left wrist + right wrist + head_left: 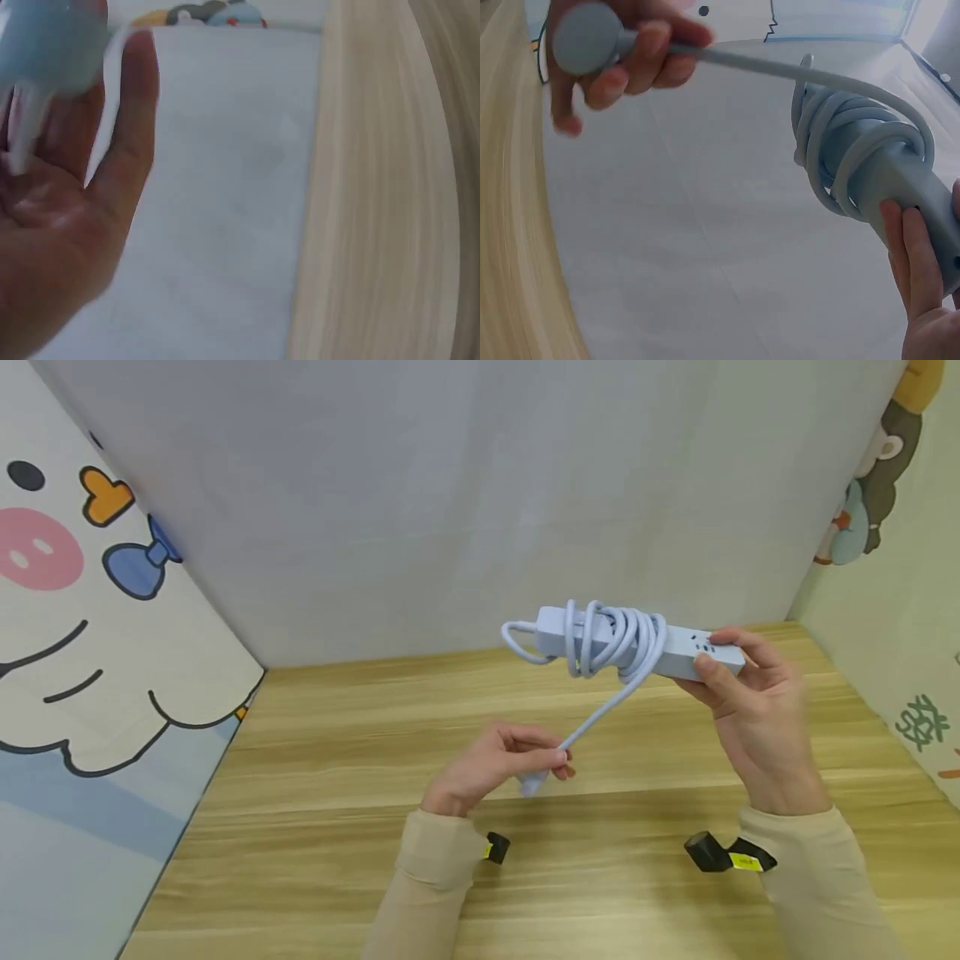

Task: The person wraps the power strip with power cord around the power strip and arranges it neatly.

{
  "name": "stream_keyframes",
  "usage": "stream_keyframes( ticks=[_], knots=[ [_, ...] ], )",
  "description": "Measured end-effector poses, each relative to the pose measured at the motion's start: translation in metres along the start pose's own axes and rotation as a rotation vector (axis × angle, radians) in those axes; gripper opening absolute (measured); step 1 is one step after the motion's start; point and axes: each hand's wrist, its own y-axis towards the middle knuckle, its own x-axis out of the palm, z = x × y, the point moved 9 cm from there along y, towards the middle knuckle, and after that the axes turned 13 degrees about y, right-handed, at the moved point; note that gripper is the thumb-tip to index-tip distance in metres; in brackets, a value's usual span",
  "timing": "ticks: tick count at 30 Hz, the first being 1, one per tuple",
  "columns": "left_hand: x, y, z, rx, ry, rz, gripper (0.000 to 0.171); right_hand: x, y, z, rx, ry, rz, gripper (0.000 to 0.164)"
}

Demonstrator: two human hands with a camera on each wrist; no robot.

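A white power strip (pixel 678 652) is held up above the table, its cord (pixel 637 643) wound in several loops round the body. My right hand (pixel 761 710) grips the strip's right end, thumb on the near side and fingers behind and on top. From the loops the cord's free end runs down to my left hand (pixel 510 760), which pinches it just by the plug (pixel 532 782). In the right wrist view the round back of the plug (pixel 587 37) sticks out beyond the left fingers. The left wrist view shows the plug blurred, with its prongs near the palm.
Below both hands lies a wood-grain tabletop (pixel 315 827). A pale cloth wall (pixel 375 527) rises at the back. Side panels with cartoon prints stand at left (pixel 135 693) and right (pixel 885 635). Black wrist cameras sit by both cuffs.
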Motion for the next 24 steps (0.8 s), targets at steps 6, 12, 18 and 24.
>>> stream_keyframes(
  ticks=[6, 12, 18, 24],
  knots=[
    [-0.023, -0.002, -0.007, 0.044, 0.135, 0.173, 0.021, 0.005, -0.004, 0.011, 0.095, 0.141, -0.108, 0.027],
    [-0.015, 0.0, 0.002, 0.068, 0.421, 0.174, 0.02, 0.006, -0.004, 0.025, 0.145, 0.061, -0.09, 0.026],
    [-0.001, 0.002, -0.002, 0.005, 0.509, 0.049, 0.022, -0.003, -0.002, 0.017, 0.103, -0.016, -0.016, 0.025],
    [-0.032, -0.005, -0.008, 0.039, 0.171, 0.189, 0.023, 0.003, -0.002, 0.017, 0.151, 0.121, -0.098, 0.025]
  ],
)
